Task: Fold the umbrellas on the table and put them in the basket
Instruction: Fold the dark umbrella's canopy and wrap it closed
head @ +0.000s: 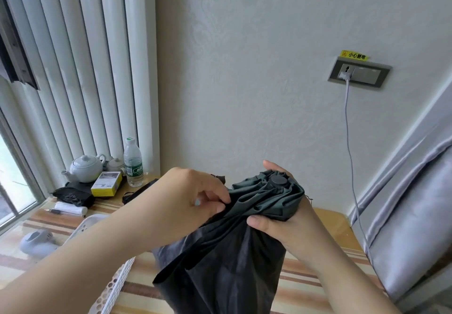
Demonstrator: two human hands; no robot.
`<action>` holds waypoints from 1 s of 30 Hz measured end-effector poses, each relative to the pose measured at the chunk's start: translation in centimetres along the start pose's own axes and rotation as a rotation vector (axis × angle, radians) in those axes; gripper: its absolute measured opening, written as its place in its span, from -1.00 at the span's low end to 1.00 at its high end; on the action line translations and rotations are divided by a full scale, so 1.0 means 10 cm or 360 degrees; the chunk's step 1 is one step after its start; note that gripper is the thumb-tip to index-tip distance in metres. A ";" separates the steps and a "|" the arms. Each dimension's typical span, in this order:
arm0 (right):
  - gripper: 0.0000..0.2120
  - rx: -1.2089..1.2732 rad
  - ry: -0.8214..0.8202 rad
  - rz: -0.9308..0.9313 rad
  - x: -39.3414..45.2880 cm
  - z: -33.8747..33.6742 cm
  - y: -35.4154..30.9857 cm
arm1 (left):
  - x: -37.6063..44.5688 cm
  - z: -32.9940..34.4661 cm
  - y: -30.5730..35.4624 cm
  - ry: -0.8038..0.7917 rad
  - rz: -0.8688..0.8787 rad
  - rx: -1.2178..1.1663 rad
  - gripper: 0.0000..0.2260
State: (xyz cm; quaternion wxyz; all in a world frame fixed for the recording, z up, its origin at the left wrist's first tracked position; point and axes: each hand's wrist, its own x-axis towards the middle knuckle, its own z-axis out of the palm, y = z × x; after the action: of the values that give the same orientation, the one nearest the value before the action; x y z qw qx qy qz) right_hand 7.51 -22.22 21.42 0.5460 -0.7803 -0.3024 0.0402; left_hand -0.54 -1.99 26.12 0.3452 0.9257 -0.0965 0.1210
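Dark-green umbrella [256, 203], one, gripped by two hands [195, 191], one basket [115, 282]

1. A white teapot [86, 168] stands at the tabletop's [300, 286] far left corner.
2. A water bottle [133, 162] stands just right of it.
3. A yellow box [106, 183] lies in front.
4. A pen [58, 211] lies nearer the left edge.
5. A plug [344, 75] sits in the wall socket [359, 73].

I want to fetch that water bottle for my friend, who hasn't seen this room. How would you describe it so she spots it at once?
Look to the white curtain at the left and follow it down to the table's far corner. The water bottle stands there, right of the white teapot and behind the yellow box. It is the only clear, tall thing there, with a green label.
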 end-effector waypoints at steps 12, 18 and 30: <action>-0.02 -0.0261 -0.0014 -0.0042 -0.02 0.10 -0.10 | 0.08 0.07 0.27 0.0103 -0.0027 -0.0090 -0.69; -0.12 -0.0256 0.0097 -0.0087 0.00 0.16 -0.12 | 0.12 0.16 0.26 0.0199 -0.0037 -0.0381 -0.74; -0.27 -0.0095 0.0245 -0.0080 0.05 0.09 -0.11 | 0.11 0.22 0.12 0.0316 0.0077 -0.0162 -0.85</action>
State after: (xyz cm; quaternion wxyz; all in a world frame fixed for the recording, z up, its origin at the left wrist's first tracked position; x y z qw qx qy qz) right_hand 7.10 -20.98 22.16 0.5450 -0.7891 -0.2800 -0.0427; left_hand 0.54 -4.38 25.58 0.3964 0.8879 -0.0901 0.2153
